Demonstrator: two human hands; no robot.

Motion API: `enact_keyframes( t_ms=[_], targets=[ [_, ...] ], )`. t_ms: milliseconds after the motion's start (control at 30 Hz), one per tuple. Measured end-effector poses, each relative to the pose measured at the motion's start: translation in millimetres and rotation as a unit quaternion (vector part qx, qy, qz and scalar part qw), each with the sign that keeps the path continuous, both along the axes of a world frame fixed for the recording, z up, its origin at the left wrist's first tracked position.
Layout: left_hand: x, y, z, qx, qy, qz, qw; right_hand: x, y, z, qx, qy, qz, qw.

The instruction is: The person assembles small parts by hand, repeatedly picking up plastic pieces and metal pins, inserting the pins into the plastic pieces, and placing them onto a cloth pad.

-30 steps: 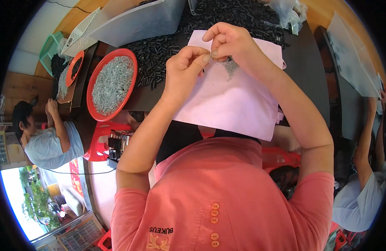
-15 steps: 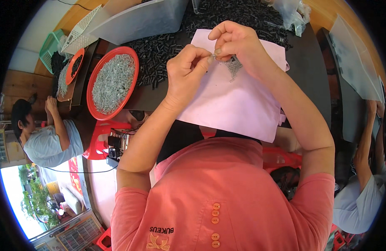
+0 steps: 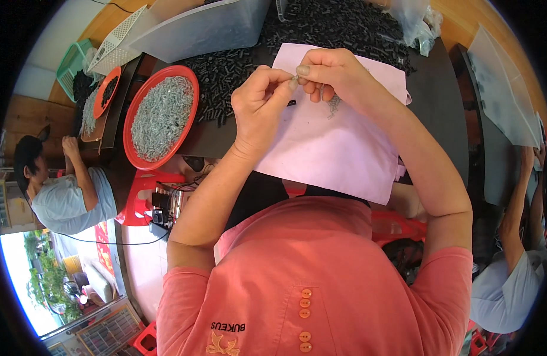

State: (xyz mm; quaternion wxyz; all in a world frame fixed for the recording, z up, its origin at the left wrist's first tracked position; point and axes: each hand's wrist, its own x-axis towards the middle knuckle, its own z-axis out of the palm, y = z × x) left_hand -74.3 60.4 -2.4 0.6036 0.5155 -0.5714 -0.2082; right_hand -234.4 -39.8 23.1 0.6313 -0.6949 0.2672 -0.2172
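My left hand (image 3: 258,101) and my right hand (image 3: 338,74) meet fingertip to fingertip over a pale pink cloth (image 3: 338,160). Between their pinched thumbs and fingers is a small clear plastic piece (image 3: 295,78), mostly covered by the fingers. Several similar clear pieces (image 3: 332,107) lie on the cloth just below my right hand, partly hidden by it. Close to my left thumb a small black part (image 3: 292,102) rests on the cloth.
Left of the cloth stands a red basin (image 3: 128,127) full of clear pieces. Black parts (image 3: 220,83) cover the far table around a translucent bin (image 3: 196,32). A plastic bag (image 3: 424,29) lies far right. One person (image 3: 72,199) sits at left, another (image 3: 510,285) at right.
My right hand has come down and its fingers have closed in against the left fingertips. The small black part beside my left thumb now shows more fully.
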Motion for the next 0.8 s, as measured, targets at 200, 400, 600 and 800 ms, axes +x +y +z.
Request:
enact_keyframes(
  t_ms=[200, 400, 600, 800],
  targets=[
    [2.5, -0.2, -3.0, 0.035, 0.053, -0.022, 0.998, 6.3, 5.7, -5.7, -0.086, -0.048, -0.031, 0.995],
    [2.0, -0.3, 3.9, 0.104, 0.123, -0.020, 0.987, 7.9, 2.1, -15.1, -0.156, -0.022, -0.049, 0.986],
    [7.2, -2.0, -0.2, 0.120, 0.148, -0.037, 0.981, 8.8, 4.3, -15.9, -0.239, 0.027, -0.052, 0.969],
    [5.7, -1.4, 0.0, 0.121, 0.133, -0.029, 0.983, 9.2, 1.9, -20.9, -0.294, 0.051, -0.064, 0.952]
  ],
)
